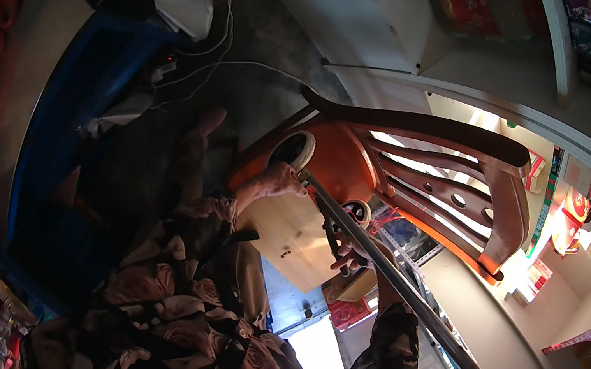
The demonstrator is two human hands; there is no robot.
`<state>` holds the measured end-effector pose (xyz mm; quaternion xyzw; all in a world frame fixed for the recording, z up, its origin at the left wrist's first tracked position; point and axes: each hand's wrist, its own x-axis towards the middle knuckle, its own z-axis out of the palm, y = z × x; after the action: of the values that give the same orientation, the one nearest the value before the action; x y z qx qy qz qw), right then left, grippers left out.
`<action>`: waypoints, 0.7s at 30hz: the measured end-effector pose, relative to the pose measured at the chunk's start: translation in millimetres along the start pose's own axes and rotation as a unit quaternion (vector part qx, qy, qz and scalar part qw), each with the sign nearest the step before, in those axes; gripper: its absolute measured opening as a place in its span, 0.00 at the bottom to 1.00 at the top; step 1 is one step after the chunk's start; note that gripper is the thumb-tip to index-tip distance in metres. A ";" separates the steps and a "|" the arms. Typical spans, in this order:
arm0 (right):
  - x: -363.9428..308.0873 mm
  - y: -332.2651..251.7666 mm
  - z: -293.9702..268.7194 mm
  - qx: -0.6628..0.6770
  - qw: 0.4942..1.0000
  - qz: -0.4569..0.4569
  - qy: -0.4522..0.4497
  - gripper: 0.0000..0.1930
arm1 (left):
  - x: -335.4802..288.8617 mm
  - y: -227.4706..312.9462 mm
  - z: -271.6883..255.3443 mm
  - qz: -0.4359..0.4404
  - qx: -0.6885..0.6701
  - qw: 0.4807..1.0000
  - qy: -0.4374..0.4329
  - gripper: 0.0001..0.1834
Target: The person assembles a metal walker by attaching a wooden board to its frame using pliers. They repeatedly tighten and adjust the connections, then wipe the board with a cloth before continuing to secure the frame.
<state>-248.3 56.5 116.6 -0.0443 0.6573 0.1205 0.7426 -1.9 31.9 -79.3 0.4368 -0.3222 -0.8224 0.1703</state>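
A long grey metal pole (437, 320) slants from the middle of the view to the lower right. At its upper end my left hand (276, 183) is closed, fingers bent around the tip. My right hand (355, 257) sits lower, beneath the pole, with its fingers curled at a slim dark piece (332, 232); its kind is not clear. Beyond both hands is a brown wooden chair (469, 140) with an orange seat (344, 154). A pale tape roll (303, 152) stands on the seat by my left hand, and a smaller roll (359, 211) lies near my right.
Under my hands is a light wooden board (286, 238). Red wires (384, 221) lie beside the chair. A blue frame (55, 111) stands at left, with white cables (218, 60) on the dark floor. White cabinets (365, 15) line the far side; lit shelves (570, 288) hold packages at right.
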 end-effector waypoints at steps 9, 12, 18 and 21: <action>5.5 -51.8 -15.9 -0.134 0.991 0.012 -0.004 0.30 | -3.6 17.2 2.7 0.018 -0.005 1.000 0.012 0.12; 5.7 -66.0 -16.6 -0.175 0.984 0.018 -0.006 0.30 | -1.1 13.1 5.3 0.003 -0.042 0.999 0.032 0.13; 5.8 -82.4 -14.4 -0.221 0.975 0.023 -0.006 0.29 | 7.7 2.5 4.9 -0.006 0.023 0.999 0.044 0.13; 7.9 -87.2 -11.9 -0.234 0.972 0.025 -0.009 0.28 | 6.3 3.4 4.9 -0.017 0.009 0.999 0.038 0.13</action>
<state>-238.2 -29.5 99.1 -0.1993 0.6053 0.2898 0.7141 -9.4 27.7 -78.9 0.4744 -0.3159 -0.8051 0.1643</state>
